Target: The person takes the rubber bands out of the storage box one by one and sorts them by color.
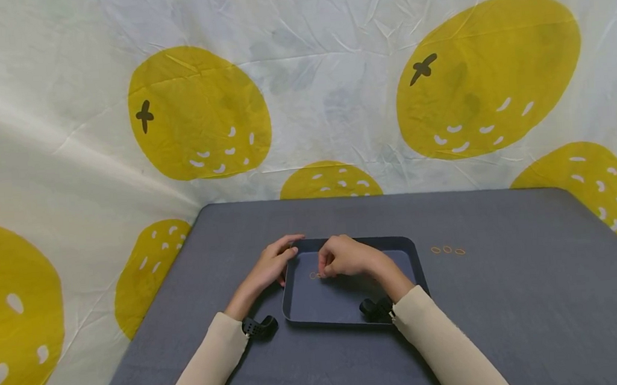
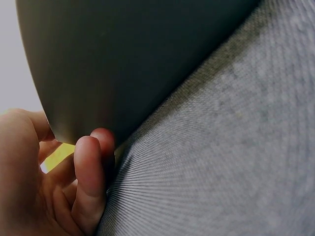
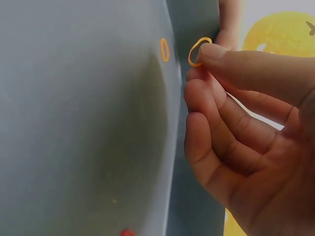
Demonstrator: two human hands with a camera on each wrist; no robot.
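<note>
On a grey table [image 1: 539, 295], viewed from the head, lay a dark shallow tray [image 1: 317, 306], with the person's left hand [image 1: 268, 265] at its far left corner and the right hand [image 1: 348, 256] above its floor. The left thumb was over the rim and the other fingers were outside, so that hand held the corner. The right thumb and fingertips pinched a small orange ring [image 1: 319, 275] over the tray's left half, just beside a second orange ring [image 1: 312, 275]. Right of the tray, three more orange rings [image 1: 447, 250] lay in a short row on the table. Pale sleeves [image 1: 208, 363] covered the forearms, and a black camera [image 1: 265, 327] sat at each wrist. Behind hung a white cloth [image 1: 329, 106] printed with big yellow fruit [image 1: 199, 110].

From the left wrist, the tray's outer wall stood dark above the table's ribbed cover. Fingertips rested against it near the corner, while the thumb passed behind the rim.

From the right wrist, the pinched ring showed past the thumb's tip, near the tray's wall; whether it touched the tray could not be told. The second ring lay on the tray's floor, close to that wall. Something red [image 3: 128, 233] showed at the lower edge, too cut off to name.
</note>
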